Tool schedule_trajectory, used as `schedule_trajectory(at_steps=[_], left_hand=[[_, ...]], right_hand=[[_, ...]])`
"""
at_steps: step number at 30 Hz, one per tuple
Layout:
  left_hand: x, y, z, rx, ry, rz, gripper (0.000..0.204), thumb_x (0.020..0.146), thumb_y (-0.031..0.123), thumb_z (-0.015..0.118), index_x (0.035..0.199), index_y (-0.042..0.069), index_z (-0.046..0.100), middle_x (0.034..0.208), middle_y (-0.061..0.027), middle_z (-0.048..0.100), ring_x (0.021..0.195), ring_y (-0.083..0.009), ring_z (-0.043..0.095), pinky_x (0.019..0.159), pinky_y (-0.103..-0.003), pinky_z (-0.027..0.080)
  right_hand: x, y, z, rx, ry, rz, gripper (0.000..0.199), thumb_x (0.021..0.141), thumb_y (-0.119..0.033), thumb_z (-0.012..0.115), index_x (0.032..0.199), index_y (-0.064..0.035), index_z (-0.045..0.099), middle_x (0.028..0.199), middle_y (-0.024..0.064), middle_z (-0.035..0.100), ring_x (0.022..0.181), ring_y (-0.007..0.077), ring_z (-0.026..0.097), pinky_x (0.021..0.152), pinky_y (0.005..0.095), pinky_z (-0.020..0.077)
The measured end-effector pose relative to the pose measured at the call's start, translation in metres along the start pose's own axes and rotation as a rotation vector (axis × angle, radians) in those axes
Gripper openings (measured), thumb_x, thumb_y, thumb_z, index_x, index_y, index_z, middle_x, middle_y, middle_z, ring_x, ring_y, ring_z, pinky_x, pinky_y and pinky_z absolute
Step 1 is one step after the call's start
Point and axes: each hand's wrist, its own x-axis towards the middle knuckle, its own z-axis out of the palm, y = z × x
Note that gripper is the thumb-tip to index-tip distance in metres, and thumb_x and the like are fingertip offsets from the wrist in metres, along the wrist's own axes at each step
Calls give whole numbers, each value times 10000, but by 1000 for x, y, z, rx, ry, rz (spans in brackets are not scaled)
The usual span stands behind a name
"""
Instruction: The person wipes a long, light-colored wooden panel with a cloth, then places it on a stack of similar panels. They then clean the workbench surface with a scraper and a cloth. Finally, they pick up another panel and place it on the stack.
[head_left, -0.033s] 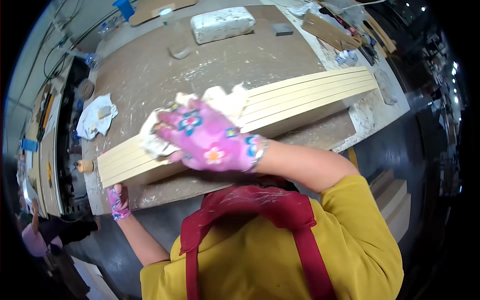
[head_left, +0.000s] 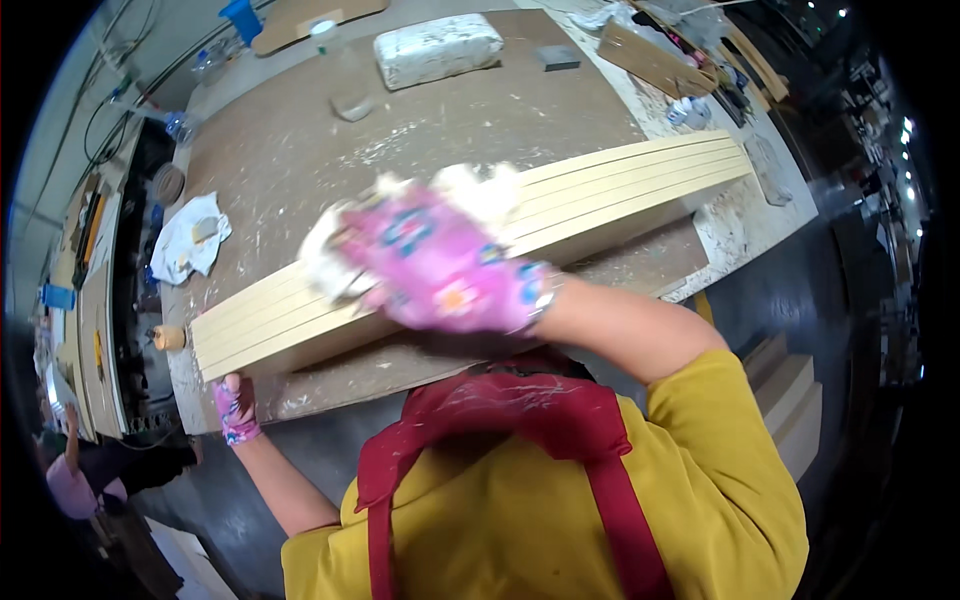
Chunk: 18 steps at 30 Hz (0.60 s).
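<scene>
A stack of long pale boards point(head_left: 640, 178), edges up, lies slantwise across the worktable. My right hand point(head_left: 450, 262), in a pink flowered glove, presses a bunched white rag point(head_left: 325, 258) against the top of the stack, left of its middle. The glove is blurred by motion, and rag sticks out on both sides of it. My left hand point(head_left: 238, 408), gloved the same way, grips the near left corner of the boards. Its thumb shows at the lower edge; the other fingers are partly hidden.
Beyond the boards, the brown worktable point(head_left: 270, 200) bears a white wrapped block point(head_left: 438, 50), a clear bottle point(head_left: 350, 85) and a small grey block point(head_left: 557, 58). At left lie a white cloth point(head_left: 190, 240) and an orange-capped bottle point(head_left: 168, 337). Another person point(head_left: 75, 485) is at far left.
My right hand and the rag have slid a little to the right along the boards. The left hand stays at the corner.
</scene>
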Motion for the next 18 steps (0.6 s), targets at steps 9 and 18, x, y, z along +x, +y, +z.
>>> schedule_trajectory(at_steps=[9, 18], left_hand=[[-14, -33, -80, -137, 229, -240, 634, 877, 393, 595, 1379, 70, 382, 1385, -95, 432, 1269, -256, 400, 1049, -441, 322], [-50, 2, -94, -141, 156, -141, 653, 886, 443, 556, 1390, 73, 366, 1410, -85, 411, 1300, -258, 367, 1075, -442, 286]], right_hand=[[-229, 269, -187, -536, 98, 845, 452, 916, -389, 468, 1185, -42, 576, 1205, 203, 576, 1136, 299, 545, 962, 373, 406], [-269, 383, -221, 246, 425, 935, 585, 945, -455, 427, 1335, -19, 439, 1313, 85, 502, 1209, 206, 448, 1028, 324, 319]])
